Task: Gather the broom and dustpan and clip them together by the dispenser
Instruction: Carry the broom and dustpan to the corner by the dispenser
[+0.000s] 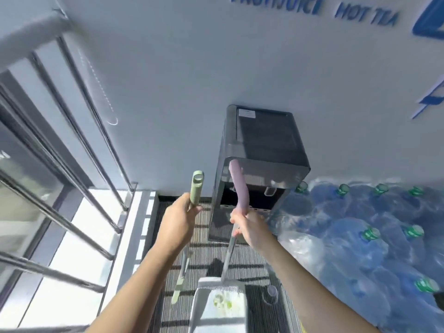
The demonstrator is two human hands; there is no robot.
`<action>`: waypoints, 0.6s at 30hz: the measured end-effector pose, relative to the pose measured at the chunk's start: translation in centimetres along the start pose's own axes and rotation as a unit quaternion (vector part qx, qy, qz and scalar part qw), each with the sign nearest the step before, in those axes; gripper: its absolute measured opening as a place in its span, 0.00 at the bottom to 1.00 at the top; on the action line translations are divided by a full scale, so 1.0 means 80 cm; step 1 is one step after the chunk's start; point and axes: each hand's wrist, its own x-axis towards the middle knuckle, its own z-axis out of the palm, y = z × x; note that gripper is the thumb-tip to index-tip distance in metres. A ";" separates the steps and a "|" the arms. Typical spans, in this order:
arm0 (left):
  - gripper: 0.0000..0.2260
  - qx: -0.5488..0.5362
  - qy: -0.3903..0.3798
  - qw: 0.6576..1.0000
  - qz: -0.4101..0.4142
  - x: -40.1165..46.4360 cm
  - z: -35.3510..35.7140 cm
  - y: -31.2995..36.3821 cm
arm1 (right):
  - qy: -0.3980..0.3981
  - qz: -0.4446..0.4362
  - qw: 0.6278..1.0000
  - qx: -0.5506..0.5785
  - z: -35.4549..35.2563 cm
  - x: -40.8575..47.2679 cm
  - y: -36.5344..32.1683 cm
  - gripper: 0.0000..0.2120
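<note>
My left hand (180, 221) grips the broom (196, 187) just below its pale green handle top; the thin shaft runs down to a green piece near the floor. My right hand (249, 227) holds the dustpan handle (237, 186) under its pink grip, and the metal rod drops to the white dustpan (219, 306), which holds some greenish scraps. The two handles stand upright, side by side and apart. The dark grey water dispenser (262, 159) stands against the wall right behind them.
Several blue water jugs (360, 236) with green caps crowd the floor right of the dispenser. A metal railing (79, 164) and glass panels run along the left. Striped dark carpet (211, 251) lies underfoot, a white wall behind.
</note>
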 end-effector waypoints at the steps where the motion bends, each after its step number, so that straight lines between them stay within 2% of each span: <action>1: 0.07 0.003 0.000 1.000 0.001 0.006 -0.008 -0.006 | -0.003 0.016 1.000 0.001 0.011 0.007 -0.006 0.16; 4: 0.06 -0.010 0.012 1.000 -0.003 0.024 -0.031 -0.024 | -0.026 0.045 0.998 -0.024 0.039 0.031 -0.025 0.16; 9: 0.01 -0.010 0.035 0.999 -0.037 0.062 -0.058 -0.036 | -0.075 0.020 0.997 -0.018 0.069 0.084 -0.053 0.12; 18: 0.06 -0.006 0.074 0.996 -0.047 0.157 -0.062 -0.047 | -0.099 -0.007 0.995 0.011 0.094 0.182 -0.075 0.05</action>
